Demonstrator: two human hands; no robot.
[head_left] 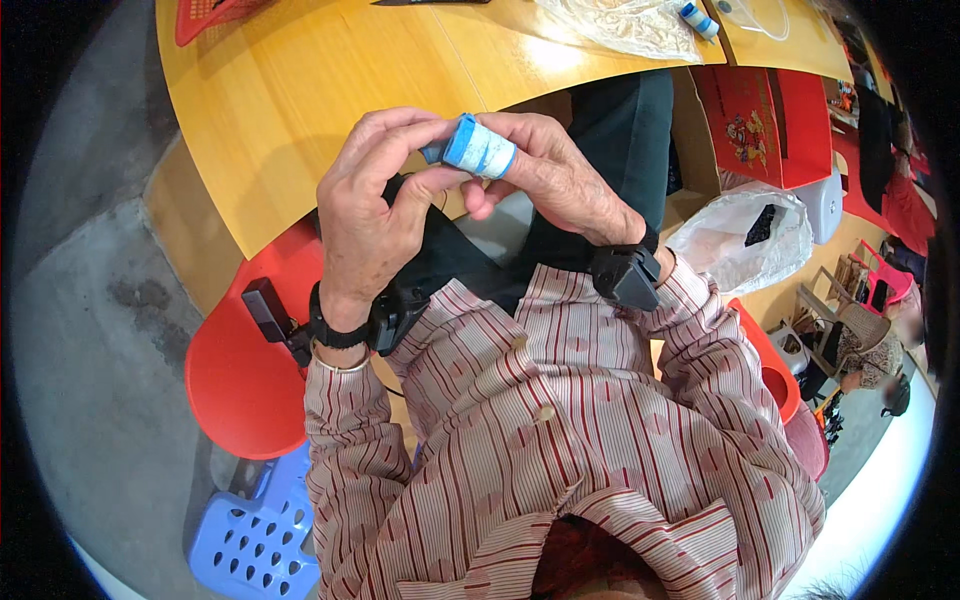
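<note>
Just over the near edge of the yellow table, both my hands hold a small blue-and-white roll [480,148]. Its kind is unclear; blue and white bands run round it. My left hand [375,195] pinches the roll's left end, where a darker blue piece shows between thumb and fingers. At the other end, my right hand [565,175] grips it, the thumb along its side and the fingers curled behind. Part of the roll is hidden by the fingers. A similar blue-and-white roll [698,20] lies on the table at the far right, beside a clear plastic bag [625,25].
A red basket [215,15] and a dark blade [430,2] lie at the table's [330,80] far side. To the right stand a red box [740,125] and a white plastic bag [750,240]. A red stool [240,370] and a blue plastic stool [255,535] are at left.
</note>
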